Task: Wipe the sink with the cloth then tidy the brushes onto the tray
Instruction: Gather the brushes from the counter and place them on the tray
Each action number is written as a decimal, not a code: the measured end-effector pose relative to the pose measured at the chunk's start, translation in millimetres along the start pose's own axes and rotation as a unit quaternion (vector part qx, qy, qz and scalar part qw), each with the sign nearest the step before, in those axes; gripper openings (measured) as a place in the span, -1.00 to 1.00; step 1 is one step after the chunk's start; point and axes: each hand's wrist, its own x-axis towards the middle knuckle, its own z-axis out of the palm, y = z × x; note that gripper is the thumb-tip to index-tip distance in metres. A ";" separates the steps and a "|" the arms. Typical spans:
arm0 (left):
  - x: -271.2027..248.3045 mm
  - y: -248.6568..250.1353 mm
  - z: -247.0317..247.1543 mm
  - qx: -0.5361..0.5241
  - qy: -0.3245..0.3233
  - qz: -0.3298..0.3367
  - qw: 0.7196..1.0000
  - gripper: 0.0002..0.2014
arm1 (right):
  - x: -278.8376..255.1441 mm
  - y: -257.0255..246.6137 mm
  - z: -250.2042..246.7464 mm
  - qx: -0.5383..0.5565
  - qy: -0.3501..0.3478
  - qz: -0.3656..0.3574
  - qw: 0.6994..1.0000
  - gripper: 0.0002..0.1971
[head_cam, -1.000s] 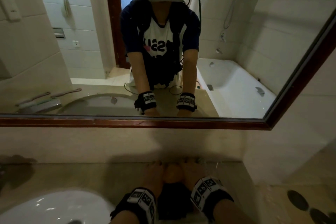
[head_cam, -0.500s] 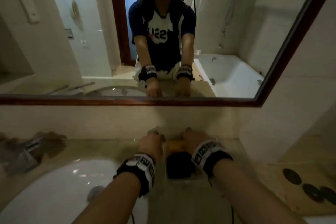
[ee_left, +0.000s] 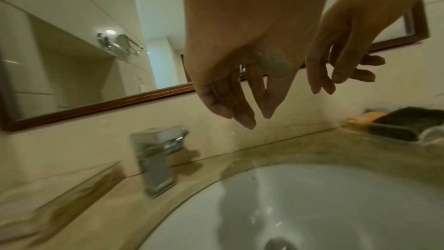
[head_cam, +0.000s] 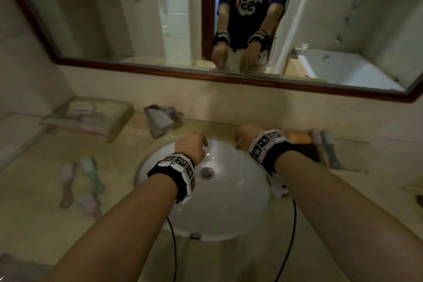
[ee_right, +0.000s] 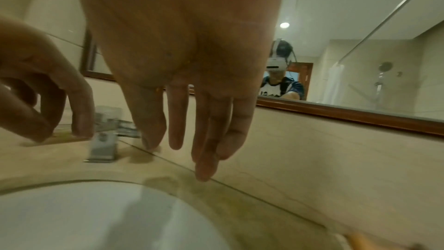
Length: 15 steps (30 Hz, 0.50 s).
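Note:
The white sink lies below both hands. My left hand and right hand hover over its back rim, fingers hanging straight down and holding nothing, as the left wrist view and right wrist view confirm. A dark folded cloth with an orange piece lies on a clear tray right of the sink, beside two brushes. Several more brushes lie loose on the counter left of the sink.
A chrome faucet stands behind the sink's left side. Another flat rectangular tray sits at the back left against the wall. A wood-framed mirror runs above the counter. Cables hang from both wrists over the front edge.
Both hands have let go of the dark cloth on the right tray and moved left over the sink's back rim. The view has tilted down and left.

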 end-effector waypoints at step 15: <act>-116.2 -265.0 -17.6 0.022 -0.028 -0.310 0.950 -0.68 | 66.9 -274.0 84.6 -0.072 -0.075 -0.175 0.979 -0.88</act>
